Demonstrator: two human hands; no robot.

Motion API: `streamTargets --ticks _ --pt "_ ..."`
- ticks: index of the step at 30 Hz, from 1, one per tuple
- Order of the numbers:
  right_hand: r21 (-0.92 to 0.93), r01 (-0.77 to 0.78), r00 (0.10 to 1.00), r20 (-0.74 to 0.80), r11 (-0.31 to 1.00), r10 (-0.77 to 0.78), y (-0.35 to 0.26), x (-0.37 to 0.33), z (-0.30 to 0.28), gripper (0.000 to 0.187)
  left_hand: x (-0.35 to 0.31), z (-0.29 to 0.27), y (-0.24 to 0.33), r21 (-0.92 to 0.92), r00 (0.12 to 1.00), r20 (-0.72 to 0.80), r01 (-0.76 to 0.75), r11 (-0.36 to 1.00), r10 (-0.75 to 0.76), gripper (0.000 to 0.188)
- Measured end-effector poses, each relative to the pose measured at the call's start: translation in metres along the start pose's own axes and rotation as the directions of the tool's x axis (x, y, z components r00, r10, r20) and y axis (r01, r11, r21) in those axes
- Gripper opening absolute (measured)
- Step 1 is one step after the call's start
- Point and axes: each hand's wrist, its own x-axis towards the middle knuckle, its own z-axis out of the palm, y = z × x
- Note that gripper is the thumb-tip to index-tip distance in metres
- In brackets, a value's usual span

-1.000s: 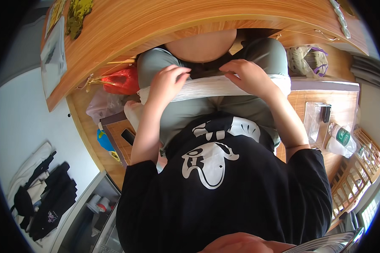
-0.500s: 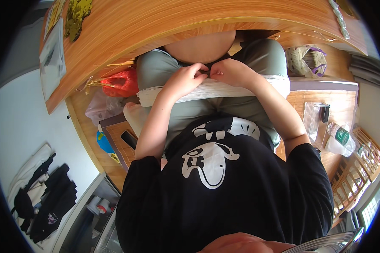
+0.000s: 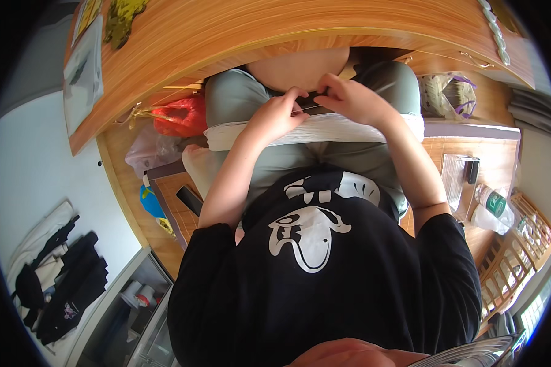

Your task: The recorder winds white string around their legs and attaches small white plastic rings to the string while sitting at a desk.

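The white cloth (image 3: 349,129) lies across your lap; both hands have moved from its ends to its far edge. Your left hand (image 3: 280,114) and right hand (image 3: 348,100) meet there, fingertips pinched on a small dark item (image 3: 312,101). Beyond, the wooden desk (image 3: 275,30) overhangs your knees; a red bag (image 3: 179,116) sits left.

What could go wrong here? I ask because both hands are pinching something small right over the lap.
The left hand and right hand meet on a small dark item above the white cloth on the knees; if it slips, it may drop under the wooden desk, where it is hard to see. Their fingertips are crowded together, so a pinch or poke seems possible.
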Motion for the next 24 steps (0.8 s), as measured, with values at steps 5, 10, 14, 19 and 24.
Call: streamTargets --ticks 5,10,14,19,24 --pt "-0.248 -0.127 0.981 0.111 0.96 0.158 0.028 -0.021 -0.06 0.021 -0.004 -0.002 0.0 -0.013 1.0 -0.012 0.023 1.0 -0.023 0.035" --pt "-0.137 -0.019 1.0 -0.024 0.99 0.016 -0.027 -0.023 -0.081 0.012 0.002 -0.005 0.005 0.019 0.986 -0.092 -0.139 0.99 0.14 0.031" --pt "0.015 0.296 0.954 0.049 0.955 -0.297 -0.089 -0.01 -0.071 0.013 0.0 -0.031 0.045 -0.296 0.902 -0.145 -0.432 0.852 0.407 0.027" --pt "0.281 0.407 0.895 0.067 0.869 -0.44 -0.168 -0.008 -0.064 0.013 -0.031 -0.083 0.085 -0.576 0.795 0.052 -0.47 0.669 0.604 0.023" --pt "0.309 0.709 0.698 -0.436 0.635 -0.568 -0.161 -0.04 -0.127 0.024 -0.056 -0.13 0.049 -0.552 0.908 0.139 -0.259 0.792 0.394 0.036"
